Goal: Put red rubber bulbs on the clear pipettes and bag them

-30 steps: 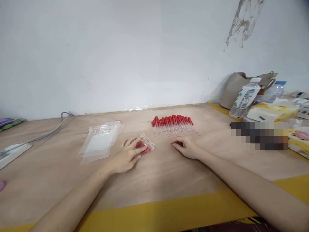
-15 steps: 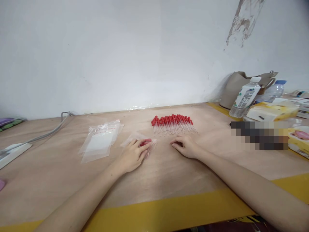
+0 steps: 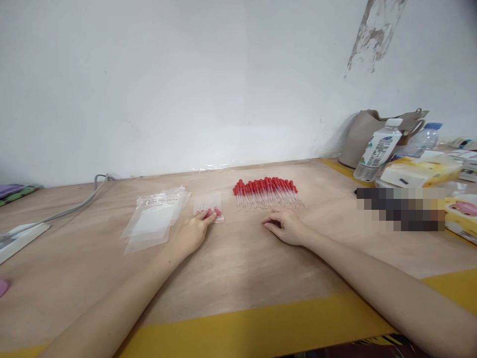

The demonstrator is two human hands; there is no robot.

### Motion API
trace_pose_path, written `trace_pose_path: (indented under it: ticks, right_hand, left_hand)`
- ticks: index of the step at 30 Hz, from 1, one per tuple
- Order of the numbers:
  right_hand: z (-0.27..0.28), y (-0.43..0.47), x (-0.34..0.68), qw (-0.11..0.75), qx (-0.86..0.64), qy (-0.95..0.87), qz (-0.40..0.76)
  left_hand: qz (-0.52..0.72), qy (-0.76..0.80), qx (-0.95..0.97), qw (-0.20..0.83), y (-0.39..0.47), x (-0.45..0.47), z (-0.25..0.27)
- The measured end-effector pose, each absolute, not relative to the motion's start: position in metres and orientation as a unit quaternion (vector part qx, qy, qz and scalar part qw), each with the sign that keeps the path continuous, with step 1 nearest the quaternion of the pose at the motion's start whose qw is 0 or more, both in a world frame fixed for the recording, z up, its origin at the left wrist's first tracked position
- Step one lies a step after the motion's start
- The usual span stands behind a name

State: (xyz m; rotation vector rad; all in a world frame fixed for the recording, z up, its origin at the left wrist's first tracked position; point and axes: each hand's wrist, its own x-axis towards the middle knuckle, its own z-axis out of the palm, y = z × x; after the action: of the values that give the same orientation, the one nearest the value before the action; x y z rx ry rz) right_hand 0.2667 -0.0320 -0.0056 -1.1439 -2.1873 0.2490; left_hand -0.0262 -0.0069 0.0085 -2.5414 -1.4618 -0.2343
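Note:
My left hand [image 3: 194, 231] lies with its fingers stretched over the near edge of a small clear zip bag [image 3: 216, 202]. Inside that bag are a few droppers with red rubber bulbs [image 3: 217, 212], partly covered by the fingertips. A row of loose droppers [image 3: 266, 187], red bulbs pointing to the wall and thin clear tubes towards me, lies beyond my hands. Just on the near side of the row, my right hand [image 3: 285, 226] rests on the table, loosely curled, with thumb and forefinger apart and nothing visible between them. A stack of flat clear zip bags [image 3: 154, 219] lies left of my left hand.
A grey cable [image 3: 80, 205] runs to a white power strip [image 3: 24, 239] at the left. Bottles [image 3: 378, 149], a grey-beige bag [image 3: 359, 136] and yellow packs [image 3: 417, 171] crowd the right side. Yellow tape [image 3: 238, 328] borders the table's front edge.
My left hand has moved left and slightly away from me, and the bag with droppers now lies flatter on the table, left of the row. My right hand has hardly moved.

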Motion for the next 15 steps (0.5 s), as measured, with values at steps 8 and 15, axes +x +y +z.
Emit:
trace_pose_path:
  ticks: [8, 15]
  right_hand:
    - [-0.006, -0.033, 0.266, 0.325, -0.438, -0.832, 0.099]
    - [-0.008, -0.031, 0.267, 0.324, -0.433, -0.836, 0.097]
  left_hand:
    - [-0.061, -0.483, -0.866, 0.116, 0.027, -0.057, 0.023]
    - [-0.093, -0.739, -0.637, 0.201, 0.015, -0.087, 0.014]
